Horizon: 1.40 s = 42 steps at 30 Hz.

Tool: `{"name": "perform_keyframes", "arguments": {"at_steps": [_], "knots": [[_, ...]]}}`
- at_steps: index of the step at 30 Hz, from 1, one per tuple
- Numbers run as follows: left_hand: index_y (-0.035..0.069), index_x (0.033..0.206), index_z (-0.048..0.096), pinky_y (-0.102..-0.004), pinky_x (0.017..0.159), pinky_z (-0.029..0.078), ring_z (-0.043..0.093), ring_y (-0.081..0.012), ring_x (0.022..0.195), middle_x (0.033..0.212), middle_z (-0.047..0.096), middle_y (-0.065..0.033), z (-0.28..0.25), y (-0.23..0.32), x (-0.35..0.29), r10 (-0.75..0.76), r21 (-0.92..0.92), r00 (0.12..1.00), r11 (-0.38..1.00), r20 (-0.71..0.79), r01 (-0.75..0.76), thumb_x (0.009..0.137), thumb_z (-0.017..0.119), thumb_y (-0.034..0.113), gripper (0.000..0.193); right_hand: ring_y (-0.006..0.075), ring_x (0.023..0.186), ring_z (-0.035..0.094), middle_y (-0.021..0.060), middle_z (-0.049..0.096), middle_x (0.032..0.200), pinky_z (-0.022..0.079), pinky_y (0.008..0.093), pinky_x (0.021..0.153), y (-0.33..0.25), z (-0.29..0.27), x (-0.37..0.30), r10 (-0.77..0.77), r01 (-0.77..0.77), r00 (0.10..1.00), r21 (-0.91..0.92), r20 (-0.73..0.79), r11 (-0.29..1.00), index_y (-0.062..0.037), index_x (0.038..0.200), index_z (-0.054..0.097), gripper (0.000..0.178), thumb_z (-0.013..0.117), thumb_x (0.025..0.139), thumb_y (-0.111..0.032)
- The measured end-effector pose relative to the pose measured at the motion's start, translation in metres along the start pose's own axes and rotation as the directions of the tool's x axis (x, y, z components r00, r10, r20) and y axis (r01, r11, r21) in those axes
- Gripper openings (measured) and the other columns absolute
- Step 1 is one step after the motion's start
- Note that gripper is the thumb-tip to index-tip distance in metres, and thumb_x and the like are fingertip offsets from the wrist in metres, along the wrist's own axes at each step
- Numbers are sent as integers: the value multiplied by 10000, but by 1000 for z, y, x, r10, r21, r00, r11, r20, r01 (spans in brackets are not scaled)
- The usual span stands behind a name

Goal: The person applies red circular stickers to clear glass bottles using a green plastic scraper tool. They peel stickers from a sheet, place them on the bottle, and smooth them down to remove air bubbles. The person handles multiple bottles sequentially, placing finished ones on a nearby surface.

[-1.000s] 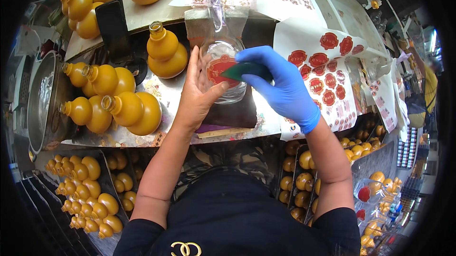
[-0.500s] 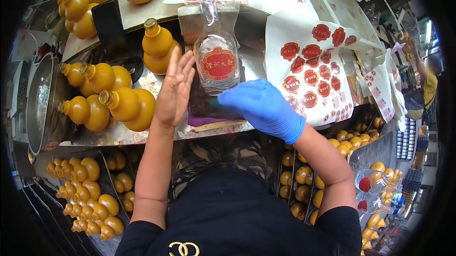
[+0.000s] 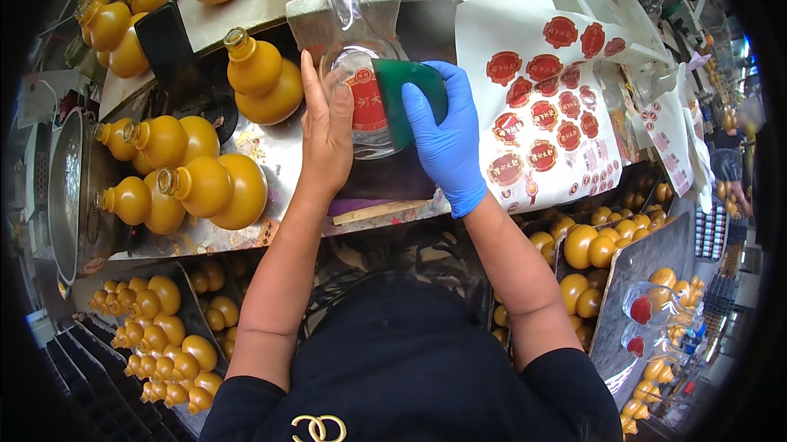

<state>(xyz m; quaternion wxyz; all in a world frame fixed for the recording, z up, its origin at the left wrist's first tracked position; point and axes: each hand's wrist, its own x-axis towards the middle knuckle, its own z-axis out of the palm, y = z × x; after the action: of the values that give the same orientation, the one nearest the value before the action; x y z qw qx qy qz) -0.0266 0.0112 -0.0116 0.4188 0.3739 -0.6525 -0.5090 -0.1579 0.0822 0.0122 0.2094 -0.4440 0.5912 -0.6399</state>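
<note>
At twelve o'clock from your chest, a clear glass bottle point(image 3: 361, 61) is lying on a dark pad point(image 3: 393, 186), its neck pointing between eleven and twelve and its base facing you. On its upper side it is wearing a red label point(image 3: 365, 114). At three o'clock of that label, a green scraper point(image 3: 393, 81) is covering the right part. Your gloved right hand point(image 3: 451, 143) is pinching the scraper, thumb in front and fingers behind, with the grip closed. At nine o'clock, your bare left hand point(image 3: 328, 130) is cupping the bottle's side, half open, not closing around the glass.

Your left hand is no longer standing clear, and the scraper is no longer hiding under your right hand near the base; judging from this, the bottle is now being steadied while the scraper is working the label's right side.

Farther out, a printed sheet point(image 3: 607, 89) of red labels is spreading at three o'clock, a yellow gourd-shaped bottle point(image 3: 266, 85) is standing at ten, and a metal basin point(image 3: 70, 196) is sitting beyond, toward eight.
</note>
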Motion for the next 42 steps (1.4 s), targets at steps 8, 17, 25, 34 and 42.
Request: {"name": "perform_keyframes", "arguments": {"at_steps": [8, 17, 25, 34, 42], "knots": [[89, 1535, 17, -379, 1059, 345, 490, -352, 1257, 1355, 488, -260, 0, 1, 1, 4, 56, 1000, 998, -4, -4, 984, 307, 593, 801, 165, 887, 595, 121, 619, 987, 497, 300, 789, 12, -5, -2, 89, -87, 994, 30, -71, 996, 1, 1137, 526, 357, 671, 900, -224], [76, 1533, -4, -367, 1082, 334, 463, -283, 1273, 1432, 403, -210, -5, 9, 2, -55, -92, 996, 994, 73, 61, 999, 290, 574, 787, 186, 877, 616, 139, 632, 981, 504, 309, 786, 28, -21, -3, 106, -130, 987, -221, -117, 967, -13, 1145, 527, 326, 646, 904, -197], [80, 1527, -66, -339, 1073, 359, 457, -256, 1277, 1415, 408, -203, -6, 12, 1, -113, -232, 986, 963, 125, 140, 1015, 265, 540, 764, 207, 886, 650, 152, 644, 987, 521, 334, 763, -18, 7, 3, -47, 46, 999, -114, -8, 992, -38, 1167, 495, 332, 644, 898, -161], [59, 1532, 33, -342, 1091, 327, 411, -263, 1316, 1451, 371, -212, -9, 4, 2, -99, -234, 985, 963, 142, 131, 998, 281, 579, 786, 143, 828, 609, 95, 624, 963, 519, 290, 749, -6, 1, -1, 212, -207, 974, 69, -84, 976, -20, 1142, 514, 322, 639, 909, -205], [2, 1511, 82, -367, 1115, 285, 364, -282, 1345, 1461, 335, -239, -8, 12, 9, -101, -231, 976, 962, 194, 145, 941, 503, 560, 902, 112, 737, 582, 47, 596, 832, 504, 251, 694, 6, -33, 16, 529, -570, 813, 519, 244, 637, -19, 996, 635, 387, 623, 912, -397]]}}
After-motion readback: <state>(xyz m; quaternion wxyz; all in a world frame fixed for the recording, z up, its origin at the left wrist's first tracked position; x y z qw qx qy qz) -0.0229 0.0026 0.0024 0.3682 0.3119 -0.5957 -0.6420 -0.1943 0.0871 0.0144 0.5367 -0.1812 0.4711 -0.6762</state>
